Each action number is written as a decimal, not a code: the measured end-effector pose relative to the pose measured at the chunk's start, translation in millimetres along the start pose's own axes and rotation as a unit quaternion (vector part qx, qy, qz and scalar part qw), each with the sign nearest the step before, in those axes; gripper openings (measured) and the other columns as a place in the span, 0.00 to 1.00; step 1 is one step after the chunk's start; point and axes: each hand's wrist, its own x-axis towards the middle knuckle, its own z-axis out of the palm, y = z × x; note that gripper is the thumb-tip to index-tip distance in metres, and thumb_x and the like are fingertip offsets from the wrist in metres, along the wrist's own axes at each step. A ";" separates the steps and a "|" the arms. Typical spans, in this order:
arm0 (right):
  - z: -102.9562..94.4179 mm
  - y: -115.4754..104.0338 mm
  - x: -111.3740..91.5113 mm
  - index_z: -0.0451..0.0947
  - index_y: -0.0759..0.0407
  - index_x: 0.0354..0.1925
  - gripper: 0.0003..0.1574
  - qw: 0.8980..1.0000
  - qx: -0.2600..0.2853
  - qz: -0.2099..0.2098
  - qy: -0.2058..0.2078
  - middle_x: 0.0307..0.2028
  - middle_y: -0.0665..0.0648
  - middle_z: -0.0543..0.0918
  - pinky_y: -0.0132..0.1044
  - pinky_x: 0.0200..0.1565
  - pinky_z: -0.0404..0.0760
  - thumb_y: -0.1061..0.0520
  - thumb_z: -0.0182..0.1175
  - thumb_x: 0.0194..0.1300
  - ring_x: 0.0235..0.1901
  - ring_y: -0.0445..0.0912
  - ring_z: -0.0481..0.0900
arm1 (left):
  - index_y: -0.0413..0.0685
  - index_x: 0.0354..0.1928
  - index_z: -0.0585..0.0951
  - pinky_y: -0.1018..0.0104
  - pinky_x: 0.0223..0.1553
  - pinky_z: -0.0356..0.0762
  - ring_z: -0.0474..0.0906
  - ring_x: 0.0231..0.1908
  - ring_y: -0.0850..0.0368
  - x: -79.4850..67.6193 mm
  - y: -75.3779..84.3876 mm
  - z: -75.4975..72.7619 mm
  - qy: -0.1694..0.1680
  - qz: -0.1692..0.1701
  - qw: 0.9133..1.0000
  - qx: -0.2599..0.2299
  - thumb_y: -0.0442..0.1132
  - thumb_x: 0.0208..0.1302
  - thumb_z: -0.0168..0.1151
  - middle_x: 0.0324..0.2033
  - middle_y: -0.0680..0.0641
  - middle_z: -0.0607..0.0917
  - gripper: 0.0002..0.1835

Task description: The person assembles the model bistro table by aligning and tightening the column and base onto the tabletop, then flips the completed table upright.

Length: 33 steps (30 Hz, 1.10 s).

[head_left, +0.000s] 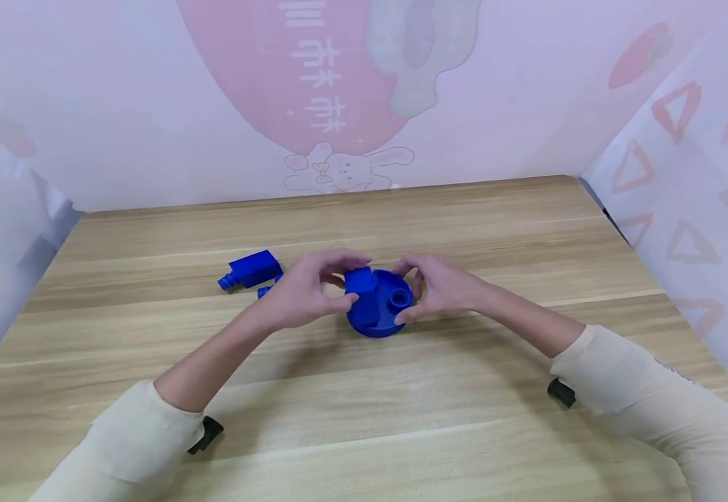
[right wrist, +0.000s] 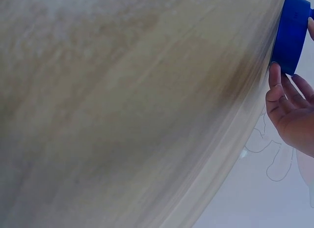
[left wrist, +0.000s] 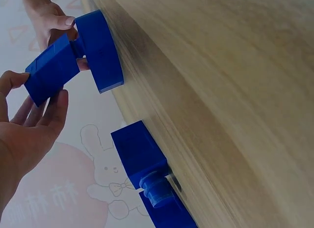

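My left hand (head_left: 304, 289) pinches a blue rectangular block (head_left: 360, 280) between thumb and fingers. In the left wrist view this block (left wrist: 53, 70) tilts, with its narrow neck end against the top of a round blue base (left wrist: 100, 51). Whether the neck sits inside the base cannot be told. The round base (head_left: 376, 331) rests on the table, and a raised ring-shaped socket (head_left: 399, 298) shows on its right part. My right hand (head_left: 442, 284) grips the base's right side, thumb in front and fingers behind. In the right wrist view, fingertips touch the base's side wall (right wrist: 292, 36).
Left of my left hand lies another blue block with a threaded neck (head_left: 256, 268). Beside it is a further blue piece (head_left: 263, 291), partly hidden by the hand. A printed curtain (head_left: 150, 104) stands behind the wooden table (head_left: 414, 425). Small black devices (head_left: 207, 434) sit under both sleeves.
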 end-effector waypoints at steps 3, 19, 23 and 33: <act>0.3 -0.2 0.6 0.76 0.68 0.58 0.44 1.000 -0.001 -0.003 -0.001 0.55 0.66 0.84 0.36 0.35 0.82 0.53 0.84 0.47 0.30 0.43 0.83 | 0.31 0.64 0.78 0.48 0.60 0.81 0.81 0.58 0.42 2.5 -1.2 1.6 0.003 -0.008 1.000 -0.014 0.26 0.65 0.67 0.61 0.35 0.82 0.25; -0.2 -1.7 -1.5 0.76 0.70 0.56 0.44 1.000 0.010 -0.010 0.003 0.53 0.68 0.84 0.35 0.35 0.83 0.53 0.84 0.47 0.29 0.44 0.84 | 0.38 0.57 0.84 0.51 0.54 0.84 0.82 0.51 0.48 8.5 -0.5 6.4 0.020 -0.005 1.000 0.009 0.31 0.64 0.73 0.52 0.43 0.86 0.19; 0.4 0.7 -1.0 0.76 0.70 0.57 0.44 1.000 0.012 -0.005 0.001 0.53 0.66 0.84 0.35 0.34 0.83 0.54 0.84 0.47 0.29 0.44 0.83 | 0.39 0.59 0.84 0.51 0.54 0.84 0.79 0.52 0.47 9.3 0.2 7.8 0.002 0.003 1.000 0.018 0.30 0.65 0.72 0.52 0.42 0.82 0.20; 2.5 2.2 0.4 0.76 0.69 0.57 0.45 1.000 0.007 -0.005 -0.002 0.53 0.63 0.85 0.35 0.33 0.82 0.53 0.84 0.46 0.29 0.43 0.82 | 0.41 0.55 0.86 0.49 0.56 0.84 0.77 0.52 0.45 11.1 1.2 22.6 0.038 -0.014 0.999 0.033 0.37 0.62 0.77 0.49 0.42 0.78 0.20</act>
